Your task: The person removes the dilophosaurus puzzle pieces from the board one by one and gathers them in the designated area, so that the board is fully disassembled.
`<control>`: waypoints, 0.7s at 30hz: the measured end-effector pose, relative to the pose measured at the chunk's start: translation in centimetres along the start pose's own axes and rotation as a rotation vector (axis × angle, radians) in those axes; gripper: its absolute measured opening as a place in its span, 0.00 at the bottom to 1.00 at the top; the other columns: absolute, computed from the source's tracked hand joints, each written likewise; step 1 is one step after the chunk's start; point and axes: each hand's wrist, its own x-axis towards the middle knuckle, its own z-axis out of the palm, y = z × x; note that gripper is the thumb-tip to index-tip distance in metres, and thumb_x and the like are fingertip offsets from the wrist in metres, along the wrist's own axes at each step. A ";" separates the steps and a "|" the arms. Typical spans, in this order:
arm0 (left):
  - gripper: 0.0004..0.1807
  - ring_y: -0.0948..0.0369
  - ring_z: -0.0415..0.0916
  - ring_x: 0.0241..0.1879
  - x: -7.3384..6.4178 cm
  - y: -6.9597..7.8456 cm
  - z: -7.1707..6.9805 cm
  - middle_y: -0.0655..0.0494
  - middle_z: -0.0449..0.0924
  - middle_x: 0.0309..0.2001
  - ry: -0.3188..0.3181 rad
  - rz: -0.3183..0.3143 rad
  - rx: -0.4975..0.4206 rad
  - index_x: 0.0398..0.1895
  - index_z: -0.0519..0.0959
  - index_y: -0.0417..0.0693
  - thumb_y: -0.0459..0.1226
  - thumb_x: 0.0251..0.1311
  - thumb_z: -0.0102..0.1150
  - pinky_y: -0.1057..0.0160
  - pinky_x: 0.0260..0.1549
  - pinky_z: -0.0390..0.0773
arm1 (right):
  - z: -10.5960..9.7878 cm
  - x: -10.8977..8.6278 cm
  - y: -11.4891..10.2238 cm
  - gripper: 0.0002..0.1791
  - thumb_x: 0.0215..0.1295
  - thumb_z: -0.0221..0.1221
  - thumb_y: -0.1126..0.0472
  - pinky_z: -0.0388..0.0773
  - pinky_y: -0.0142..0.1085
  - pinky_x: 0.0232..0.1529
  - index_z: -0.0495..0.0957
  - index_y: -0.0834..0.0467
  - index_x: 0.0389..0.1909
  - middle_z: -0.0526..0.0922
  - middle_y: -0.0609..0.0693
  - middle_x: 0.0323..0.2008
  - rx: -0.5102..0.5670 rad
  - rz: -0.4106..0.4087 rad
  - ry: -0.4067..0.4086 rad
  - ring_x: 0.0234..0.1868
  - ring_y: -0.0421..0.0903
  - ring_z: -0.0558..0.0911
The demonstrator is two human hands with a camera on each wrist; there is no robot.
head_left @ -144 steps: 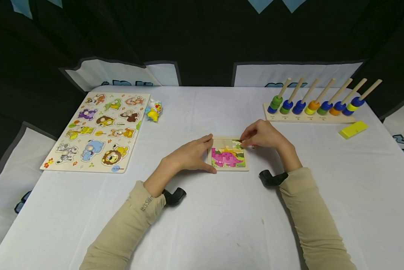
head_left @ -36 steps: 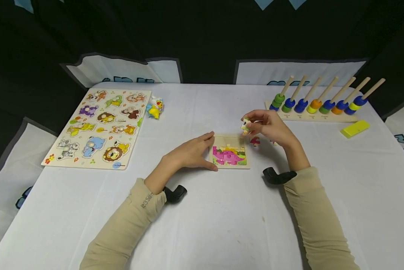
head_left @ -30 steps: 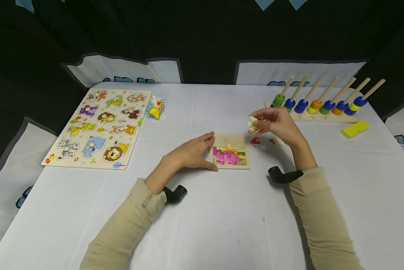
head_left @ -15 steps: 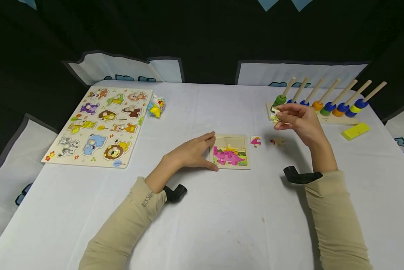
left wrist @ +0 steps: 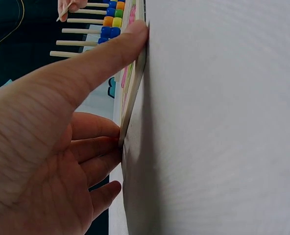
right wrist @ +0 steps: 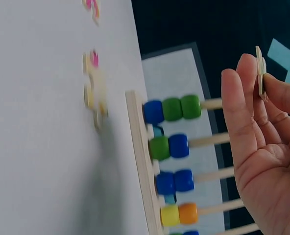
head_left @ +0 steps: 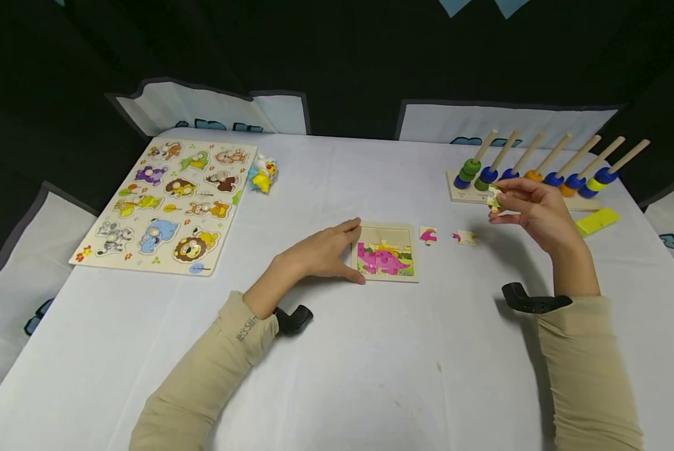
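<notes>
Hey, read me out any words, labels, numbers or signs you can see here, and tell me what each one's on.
"let'sSlim": dark print on the left sleeve, near the cuff; small and creased, so the spelling is uncertain.
Unreadable: tiny marks along the base of the bead rack, too small.
Unreadable: blue shapes on the white cloth panels, cut off.
Dinosaur puzzle: no text I can make out.

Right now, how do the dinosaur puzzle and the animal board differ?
The dinosaur puzzle is much smaller than the animal board. The dinosaur puzzle has a bare strip at its far side, while the animal board has pictures all across its face. The left hand touches the dinosaur puzzle's edge; no hand touches the animal board. Both have pale borders and rest on the white table.
</notes>
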 end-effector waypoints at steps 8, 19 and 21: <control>0.57 0.55 0.42 0.77 -0.1 0.1 -0.1 0.50 0.41 0.78 -0.001 0.000 0.003 0.75 0.50 0.40 0.58 0.50 0.67 0.57 0.74 0.49 | -2.6 -1.0 0.1 0.10 0.66 0.54 0.73 0.84 0.30 0.34 0.81 0.59 0.41 0.81 0.48 0.36 -0.068 0.071 0.019 0.31 0.41 0.84; 0.57 0.56 0.42 0.77 0.0 -0.1 0.0 0.49 0.41 0.78 0.006 0.006 0.004 0.75 0.50 0.40 0.59 0.50 0.67 0.57 0.74 0.49 | -6.8 -2.2 2.6 0.12 0.69 0.51 0.72 0.84 0.31 0.35 0.81 0.56 0.40 0.85 0.47 0.33 -0.104 0.275 -0.105 0.30 0.42 0.85; 0.57 0.55 0.42 0.77 0.0 -0.1 0.0 0.49 0.41 0.78 0.008 0.010 0.005 0.75 0.50 0.39 0.59 0.50 0.67 0.57 0.74 0.50 | -6.6 -2.2 2.9 0.11 0.68 0.53 0.70 0.83 0.30 0.32 0.82 0.54 0.39 0.85 0.46 0.31 -0.164 0.303 -0.084 0.28 0.41 0.85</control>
